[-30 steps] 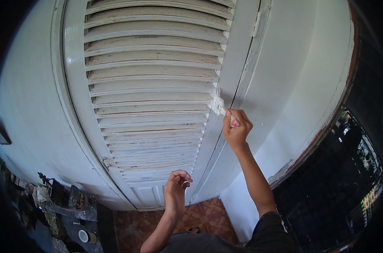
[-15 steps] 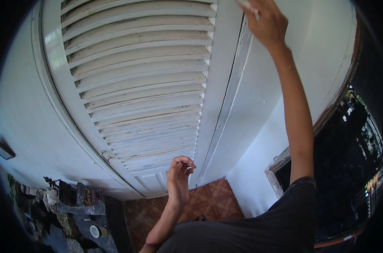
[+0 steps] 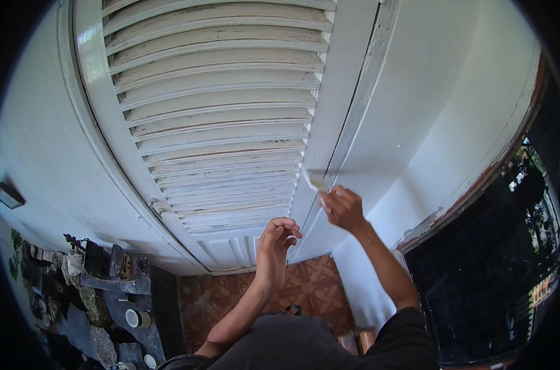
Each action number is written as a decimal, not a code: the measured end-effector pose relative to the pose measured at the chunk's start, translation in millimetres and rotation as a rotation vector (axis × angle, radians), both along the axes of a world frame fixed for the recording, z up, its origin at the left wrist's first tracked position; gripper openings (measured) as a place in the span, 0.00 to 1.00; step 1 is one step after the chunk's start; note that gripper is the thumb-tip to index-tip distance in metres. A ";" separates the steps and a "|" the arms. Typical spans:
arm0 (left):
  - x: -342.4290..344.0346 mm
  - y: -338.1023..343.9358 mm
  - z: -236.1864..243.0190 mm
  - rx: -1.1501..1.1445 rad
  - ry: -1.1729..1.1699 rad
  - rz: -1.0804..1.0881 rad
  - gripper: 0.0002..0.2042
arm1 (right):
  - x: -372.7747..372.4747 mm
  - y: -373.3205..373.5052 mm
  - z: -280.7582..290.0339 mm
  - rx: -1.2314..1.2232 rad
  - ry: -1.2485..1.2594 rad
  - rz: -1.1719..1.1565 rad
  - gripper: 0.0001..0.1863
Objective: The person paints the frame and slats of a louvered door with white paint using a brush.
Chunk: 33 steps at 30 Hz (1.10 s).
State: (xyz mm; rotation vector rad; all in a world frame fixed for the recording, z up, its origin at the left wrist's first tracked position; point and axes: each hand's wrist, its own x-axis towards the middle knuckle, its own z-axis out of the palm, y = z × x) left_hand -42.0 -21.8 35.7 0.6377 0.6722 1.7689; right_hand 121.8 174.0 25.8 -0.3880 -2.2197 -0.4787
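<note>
In front of me stands a white louvered door (image 3: 224,83) whose slats show worn, dark-streaked paint. My right hand (image 3: 344,208) is closed around a paintbrush (image 3: 315,180) with pale bristles. The bristles are at the door's right-hand stile, but I cannot tell whether they touch it. Lower and to the left, my left hand (image 3: 276,251) is raised in front of the door's bottom panel. Its fingers are loosely curled and apart, with nothing in them.
At lower left, a dark ledge (image 3: 116,282) bears a tin (image 3: 126,267). A white-rimmed cup (image 3: 137,318) and rough stones (image 3: 92,299) are near it. A wall lamp (image 3: 10,195) juts out at left. Right stands a dark barred window (image 3: 477,259). Patterned brown tiles (image 3: 317,287) cover the floor.
My right hand has come down with the brush from high on the right to the middle of the door's right edge. My left hand has shifted slightly right, and the view has moved.
</note>
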 end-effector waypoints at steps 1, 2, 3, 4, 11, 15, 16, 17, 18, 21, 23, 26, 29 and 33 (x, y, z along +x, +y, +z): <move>2.4 -0.5 2.5 -0.009 0.003 -0.004 0.12 | 0.0 4.3 12.6 0.033 0.002 -0.017 0.15; 5.8 -0.9 8.0 -0.023 0.014 0.002 0.11 | 0.4 14.6 32.1 0.086 -0.011 -0.026 0.15; 7.7 -0.3 10.2 -0.038 0.026 0.008 0.11 | -0.9 25.6 53.9 0.125 0.020 -0.045 0.15; 10.7 0.5 12.2 -0.041 0.030 -0.008 0.11 | 2.6 41.2 78.8 0.213 0.065 -0.013 0.18; 4.8 2.7 3.5 -0.029 -0.009 0.070 0.10 | -13.3 52.0 195.6 0.352 -0.032 0.049 0.17; 7.9 7.6 1.0 -0.051 -0.039 0.081 0.10 | -0.9 48.7 257.7 0.622 0.213 -0.002 0.20; 8.5 7.9 0.6 -0.054 -0.039 0.079 0.10 | 1.2 48.4 269.0 0.725 0.306 -0.020 0.20; 9.3 8.2 0.4 -0.053 -0.042 0.073 0.10 | 1.8 48.1 274.5 0.723 0.306 -0.022 0.20; 10.4 8.6 0.3 -0.052 -0.043 0.067 0.10 | 1.2 47.7 278.3 0.727 0.339 -0.005 0.19; 9.3 8.6 -3.3 -0.052 -0.041 0.063 0.10 | -10.6 45.3 246.8 0.639 0.324 -0.020 0.18; 7.9 7.3 -4.7 -0.052 -0.037 0.066 0.10 | -16.8 43.9 191.3 0.507 0.247 -0.026 0.17; 7.3 8.4 -5.2 -0.052 -0.048 0.061 0.10 | -10.8 39.0 74.7 0.363 0.144 -0.025 0.16; 5.5 9.6 -7.5 -0.050 -0.054 0.064 0.11 | 0.0 17.5 -19.0 0.144 0.031 -0.036 0.16; 4.2 9.8 -8.8 -0.059 -0.046 0.070 0.11 | 1.1 3.7 -43.5 0.013 -0.011 0.011 0.15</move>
